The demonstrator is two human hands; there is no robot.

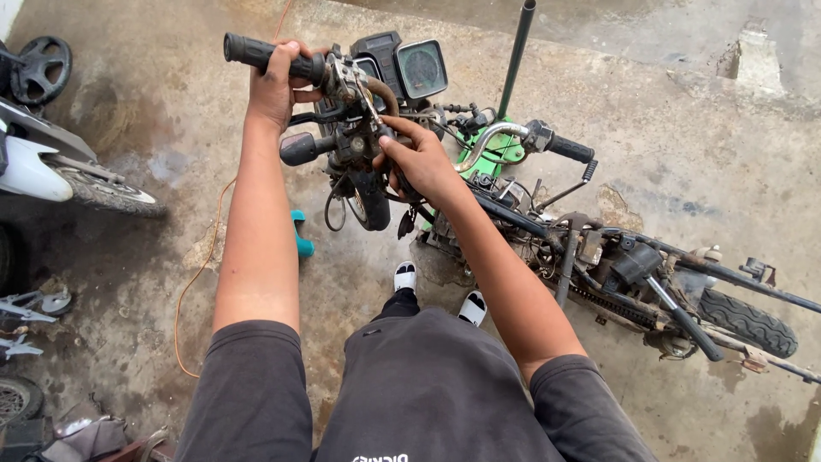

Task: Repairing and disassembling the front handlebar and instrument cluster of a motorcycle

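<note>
Stripped, rusty motorbike lies lengthwise toward right; left hand wraps handlebar grip, right hand fingers pinch cables.

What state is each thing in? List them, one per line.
left hand: closed around the black handlebar grip
right hand: fingers pinched at the cables by the steering head
stripped motorcycle frame: lying on its side
instrument cluster: attached, faces up
rear tyre: mounted
orange cord: slack on the concrete
</note>
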